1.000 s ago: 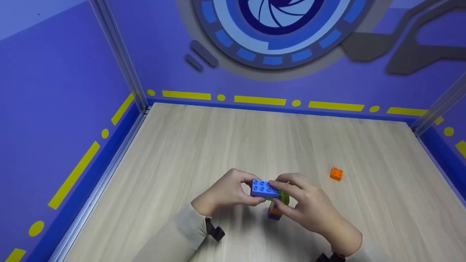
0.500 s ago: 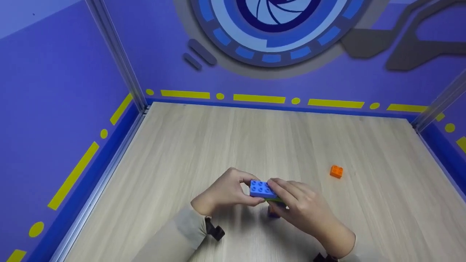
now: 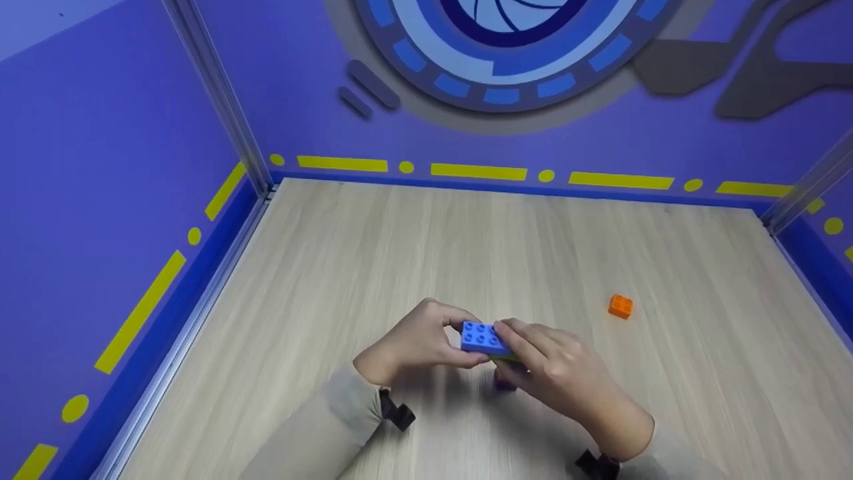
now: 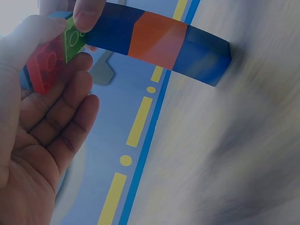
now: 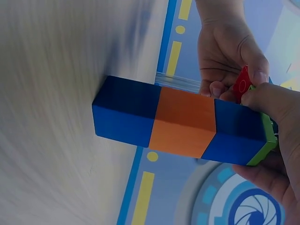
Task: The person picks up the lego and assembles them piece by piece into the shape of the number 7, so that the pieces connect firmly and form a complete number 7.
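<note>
A column of toy building bricks, blue (image 5: 126,108), orange (image 5: 183,122) and blue again (image 5: 236,133), stands on the table. Across its top lies a green piece (image 4: 73,41) with a red brick (image 4: 45,68) beside it. Over these sits a blue eight-stud-type brick (image 3: 478,338), its right end covered by fingers. My left hand (image 3: 420,342) pinches the left end of this top layer between thumb and fingers. My right hand (image 3: 566,365) grips the right end, fingers across the blue brick's studs and thumb lower down by the green piece.
A small orange brick (image 3: 620,306) lies apart on the wooden table (image 3: 373,240), to the right and farther back. Blue-purple panels (image 3: 120,173) rise at the back and both sides, with metal posts in the corners.
My right hand has shifted left and closed over the right end of the top blue brick and green piece, hiding more of them. The left hand keeps its hold.
</note>
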`<state>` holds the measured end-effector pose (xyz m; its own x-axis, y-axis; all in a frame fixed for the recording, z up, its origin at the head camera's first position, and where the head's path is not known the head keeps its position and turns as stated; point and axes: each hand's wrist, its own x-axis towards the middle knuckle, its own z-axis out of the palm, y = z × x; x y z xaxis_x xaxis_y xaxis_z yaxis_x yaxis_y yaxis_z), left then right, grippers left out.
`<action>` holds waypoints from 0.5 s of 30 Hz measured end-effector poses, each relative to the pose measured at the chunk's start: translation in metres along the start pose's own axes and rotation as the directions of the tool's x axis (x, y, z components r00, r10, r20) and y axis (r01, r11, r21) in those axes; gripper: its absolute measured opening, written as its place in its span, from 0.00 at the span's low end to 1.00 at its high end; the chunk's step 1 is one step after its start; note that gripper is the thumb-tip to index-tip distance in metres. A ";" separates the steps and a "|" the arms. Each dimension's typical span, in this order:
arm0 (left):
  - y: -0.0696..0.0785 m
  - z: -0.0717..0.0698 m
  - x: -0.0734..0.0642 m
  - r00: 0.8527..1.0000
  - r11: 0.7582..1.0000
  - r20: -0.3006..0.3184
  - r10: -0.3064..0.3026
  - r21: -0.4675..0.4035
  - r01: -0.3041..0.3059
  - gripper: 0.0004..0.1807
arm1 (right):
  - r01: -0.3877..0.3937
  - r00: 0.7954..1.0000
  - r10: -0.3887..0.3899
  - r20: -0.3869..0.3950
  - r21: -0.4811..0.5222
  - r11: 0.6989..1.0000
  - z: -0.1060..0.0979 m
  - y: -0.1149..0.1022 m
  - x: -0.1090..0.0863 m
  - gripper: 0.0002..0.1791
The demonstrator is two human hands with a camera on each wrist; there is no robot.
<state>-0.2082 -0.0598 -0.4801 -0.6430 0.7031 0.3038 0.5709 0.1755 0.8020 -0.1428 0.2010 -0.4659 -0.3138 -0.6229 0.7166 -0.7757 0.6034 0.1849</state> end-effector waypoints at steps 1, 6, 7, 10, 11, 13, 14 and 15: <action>0.000 0.000 0.000 1.000 1.000 0.003 -0.003 -0.007 0.003 0.16 | 0.009 1.000 -0.009 -0.010 -0.004 1.000 0.000 0.000 0.000 0.25; 0.000 -0.001 0.001 1.000 0.999 0.009 -0.003 -0.052 0.003 0.22 | 0.026 0.999 -0.026 -0.027 -0.010 1.000 -0.001 0.001 0.000 0.23; 0.001 -0.001 0.001 1.000 0.998 0.009 -0.007 -0.064 0.007 0.23 | 0.025 0.999 -0.025 -0.021 -0.009 1.000 -0.001 0.001 0.000 0.23; 0.003 0.000 0.001 0.998 0.993 0.018 -0.055 -0.104 0.056 0.22 | 0.022 1.000 -0.022 -0.002 -0.007 1.000 -0.001 0.001 0.000 0.23; 0.004 0.000 0.001 0.996 0.987 0.030 -0.089 -0.134 0.092 0.21 | 0.023 1.000 -0.023 0.000 -0.005 1.000 -0.001 0.001 0.000 0.23; 0.008 0.000 0.000 0.983 0.962 0.053 -0.177 -0.202 0.184 0.21 | 0.024 1.000 -0.024 0.001 -0.002 1.000 0.000 0.001 0.000 0.23; 0.011 -0.001 0.000 0.973 0.944 0.067 -0.219 -0.240 0.229 0.21 | 0.024 1.000 -0.024 -0.002 -0.008 1.000 0.000 0.001 0.000 0.23; 0.013 -0.001 0.000 0.963 0.924 0.080 -0.256 -0.273 0.269 0.21 | 0.026 1.000 -0.026 -0.006 -0.013 1.000 0.001 0.001 0.000 0.22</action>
<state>-0.2013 -0.0577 -0.4692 -0.7246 0.6877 0.0456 0.2152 0.1629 0.9629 -0.1443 0.2015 -0.4658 -0.2902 -0.6355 0.7155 -0.7766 0.5932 0.2120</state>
